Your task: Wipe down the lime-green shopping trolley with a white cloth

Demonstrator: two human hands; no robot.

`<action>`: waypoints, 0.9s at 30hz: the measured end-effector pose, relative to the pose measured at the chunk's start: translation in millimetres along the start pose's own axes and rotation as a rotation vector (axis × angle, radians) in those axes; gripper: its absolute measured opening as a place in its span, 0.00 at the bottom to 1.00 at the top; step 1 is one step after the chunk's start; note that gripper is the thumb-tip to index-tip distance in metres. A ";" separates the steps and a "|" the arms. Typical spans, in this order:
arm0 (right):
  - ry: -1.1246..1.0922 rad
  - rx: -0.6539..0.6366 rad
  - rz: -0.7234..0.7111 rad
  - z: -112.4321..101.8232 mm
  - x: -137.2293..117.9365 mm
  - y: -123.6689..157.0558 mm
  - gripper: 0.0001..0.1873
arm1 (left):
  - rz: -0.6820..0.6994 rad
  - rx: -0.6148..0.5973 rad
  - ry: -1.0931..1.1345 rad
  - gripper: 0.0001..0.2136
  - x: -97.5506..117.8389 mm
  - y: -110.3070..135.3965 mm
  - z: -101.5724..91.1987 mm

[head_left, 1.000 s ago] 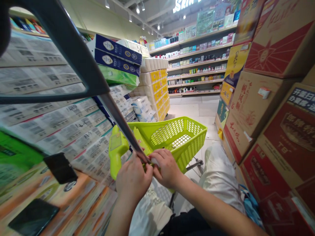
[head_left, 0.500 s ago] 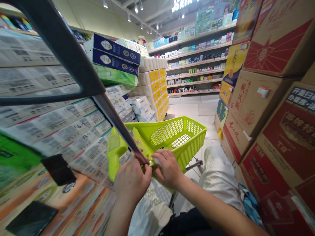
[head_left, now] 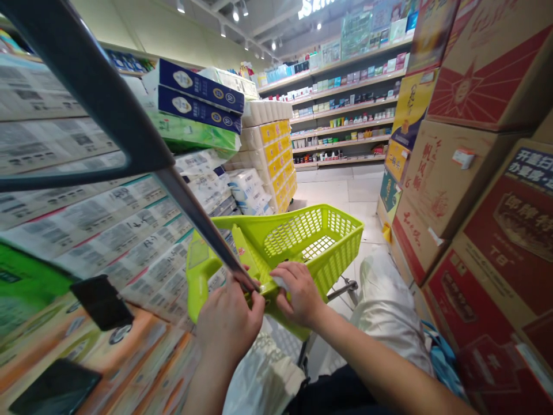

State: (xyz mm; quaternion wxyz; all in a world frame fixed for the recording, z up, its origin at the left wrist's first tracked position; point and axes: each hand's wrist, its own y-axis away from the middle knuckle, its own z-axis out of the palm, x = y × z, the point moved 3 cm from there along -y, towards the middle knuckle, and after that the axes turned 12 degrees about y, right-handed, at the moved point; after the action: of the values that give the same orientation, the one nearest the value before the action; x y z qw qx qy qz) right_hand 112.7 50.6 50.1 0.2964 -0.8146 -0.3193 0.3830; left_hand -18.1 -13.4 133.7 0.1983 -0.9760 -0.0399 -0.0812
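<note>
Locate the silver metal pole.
In the head view, the pole slants down left of centre from the dark grey handle to the left hand, crossing in front of the lime-green plastic basket.

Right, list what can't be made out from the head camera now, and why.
All in the head view:
- Metal pole: lower end partly hidden by the left hand.
- Pale item: mostly covered by the right hand.
- Dark handle: cut off by the picture's edges.
- Lit sign: cut off by the top edge.
- Shelf products: labels too small.
</note>
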 end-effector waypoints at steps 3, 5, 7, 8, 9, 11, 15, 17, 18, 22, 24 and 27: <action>0.032 0.027 0.125 -1.5 13.7 1.5 0.21 | 0.007 0.020 0.011 0.12 1.2 -0.4 0.3; 0.023 0.030 0.176 -1.5 6.3 0.8 0.21 | 0.000 0.028 0.011 0.12 2.2 -0.9 0.6; -0.013 0.010 0.151 -0.1 -10.5 -1.1 0.21 | -0.016 0.033 0.002 0.13 2.5 -1.2 0.6; -0.032 -0.004 0.119 0.8 -18.9 -2.1 0.21 | -0.022 0.033 -0.003 0.13 2.2 -1.2 0.7; -0.048 -0.016 0.083 1.6 -25.3 -3.0 0.21 | -0.025 0.034 -0.009 0.14 1.8 -1.2 0.7; -0.058 -0.035 0.006 2.5 -29.0 -3.5 0.20 | -0.022 0.043 -0.020 0.15 0.5 -0.9 0.5; -0.014 -0.030 -0.040 1.2 -9.6 -1.2 0.21 | 0.008 0.061 -0.028 0.13 -1.0 -0.9 0.4; 0.004 -0.021 0.026 -0.2 -3.2 -1.0 0.21 | 0.023 0.064 -0.018 0.12 -1.0 -1.4 1.1; 0.004 -0.020 0.057 -0.7 -4.1 -1.5 0.20 | 0.024 0.066 -0.014 0.12 -1.0 -1.8 1.5; -0.045 -0.039 0.025 0.2 -24.6 -6.0 0.18 | -0.017 0.058 -0.033 0.15 -3.3 -2.7 3.2; -0.067 -0.048 -0.030 1.4 -28.5 -6.9 0.18 | -0.032 0.049 -0.035 0.16 -5.3 -2.8 3.4; -0.051 -0.043 -0.050 3.1 -15.3 -4.8 0.20 | -0.020 0.041 -0.009 0.15 -7.1 -3.5 2.8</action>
State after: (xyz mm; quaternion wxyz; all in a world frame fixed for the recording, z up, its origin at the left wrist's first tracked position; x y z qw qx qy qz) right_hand 101.1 42.9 58.6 0.2800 -0.8025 -0.3552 0.3891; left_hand -25.0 -9.4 131.2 0.2171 -0.9716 -0.0523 -0.0782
